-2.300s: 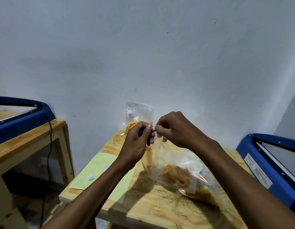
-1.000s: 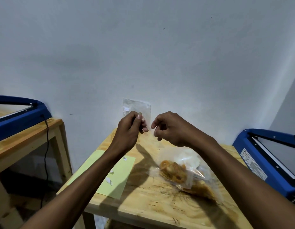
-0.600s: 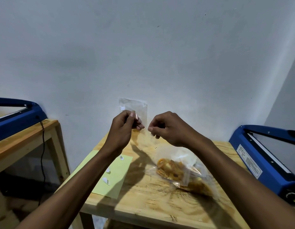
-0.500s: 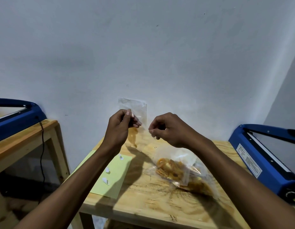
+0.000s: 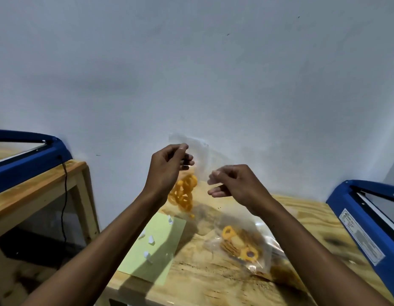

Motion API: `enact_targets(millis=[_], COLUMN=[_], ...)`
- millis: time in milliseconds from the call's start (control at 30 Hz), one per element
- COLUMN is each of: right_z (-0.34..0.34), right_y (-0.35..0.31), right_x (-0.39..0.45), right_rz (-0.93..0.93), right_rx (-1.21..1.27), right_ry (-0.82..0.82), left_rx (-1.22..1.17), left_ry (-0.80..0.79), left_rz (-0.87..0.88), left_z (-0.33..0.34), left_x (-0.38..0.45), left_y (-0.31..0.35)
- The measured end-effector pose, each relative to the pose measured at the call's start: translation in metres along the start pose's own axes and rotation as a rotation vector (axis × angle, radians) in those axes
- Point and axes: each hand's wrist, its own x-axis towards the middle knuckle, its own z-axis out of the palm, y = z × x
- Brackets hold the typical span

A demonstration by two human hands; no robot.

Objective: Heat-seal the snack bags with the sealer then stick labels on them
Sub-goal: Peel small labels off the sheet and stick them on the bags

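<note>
While hanging mid-frame over the table, left hand pinching snack bag by its top; right hand beside it, fingers loosely parted, holding nothing.

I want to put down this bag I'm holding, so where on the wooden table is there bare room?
Bare wood shows between the snack bags lying on the table and the right blue sealer, and along the near edge below the green label sheet. The table's middle, by the sheet and bags, is crowded. The left hand pinches the held bag.
</note>
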Motion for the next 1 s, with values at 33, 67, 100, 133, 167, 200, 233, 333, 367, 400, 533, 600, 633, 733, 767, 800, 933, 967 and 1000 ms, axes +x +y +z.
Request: enact_targets(millis=[33, 67, 100, 133, 167, 200, 233, 333, 367, 400, 533, 600, 633, 733, 767, 800, 933, 967, 1000], right_z=[0.000, 0.001, 0.000, 0.000, 0.000, 0.000, 0.002, 0.010, 0.012, 0.015, 0.026, 0.032, 0.035, 0.042, 0.044, 0.046, 0.051, 0.051, 0.051], right_y=[0.001, 0.003, 0.004, 0.006, 0.008, 0.009, 0.012, 0.019, 0.022, 0.025, 0.039, 0.045, 0.048, 0.055, 0.057, 0.059, 0.066, 0.067, 0.069], right_x=[0.006, 0.015, 0.022, 0.032, 0.041, 0.049, 0.059, 0.086, 0.095, 0.106, 0.138, 0.152, 0.159, 0.171, 0.174, 0.176, 0.176, 0.175, 0.175], right_rz=[0.009, 0.021, 0.033, 0.045, 0.052, 0.056, 0.061, 0.067, 0.067, 0.066, 0.069, 0.078, 0.085, 0.091, 0.082, 0.071, 0.034, 0.032, 0.035], right_rx=[0.036, 0.062, 0.087, 0.107, 0.124, 0.134, 0.141, 0.169, 0.176, 0.173, 0.121, 0.115, 0.116, 0.099, 0.083, 0.072, 0.014, -0.005, -0.023], right_ry=[0.021, 0.037, 0.053, 0.062, 0.068, 0.069, 0.064, 0.086, 0.101, 0.114, 0.153, 0.164, 0.170, 0.210, 0.229, 0.247, 0.299, 0.309, 0.317], left_rx=[0.085, 0.178, 0.248, 0.275, 0.264, 0.238, 0.220, 0.240, 0.242, 0.244, 0.264, 0.296, 0.313, 0.335, 0.340, 0.347, 0.399, 0.409, 0.416], left_ry=[0.049, 0.101, 0.130, 0.133, 0.110, 0.082, 0.062, 0.073, 0.093, 0.109, 0.151, 0.169, 0.178, 0.200, 0.202, 0.204, 0.202, 0.198, 0.193], left_rz=[0.025, 0.035, 0.015, -0.044, -0.123, -0.193, -0.239, -0.262, -0.267, -0.269, -0.272, -0.276, -0.277, -0.285, -0.283, -0.281, -0.288, -0.291, -0.293], left_z=[-0.003, -0.007, -0.011, -0.015, -0.018, -0.020, -0.022, -0.027, -0.029, -0.031, -0.037, -0.037, -0.037, -0.037, -0.036, -0.035, -0.033, -0.033, -0.033], left_x=[0.003, 0.008, 0.012, 0.017, 0.022, 0.026, 0.033, 0.051, 0.057, 0.064, 0.085, 0.094, 0.099, 0.108, 0.110, 0.112, 0.111, 0.110, 0.109], left_y=[-0.006, -0.014, -0.023, -0.033, -0.042, -0.050, -0.059, -0.082, -0.088, -0.095, -0.119, -0.131, -0.136, -0.147, -0.150, -0.152, -0.160, -0.161, -0.161])
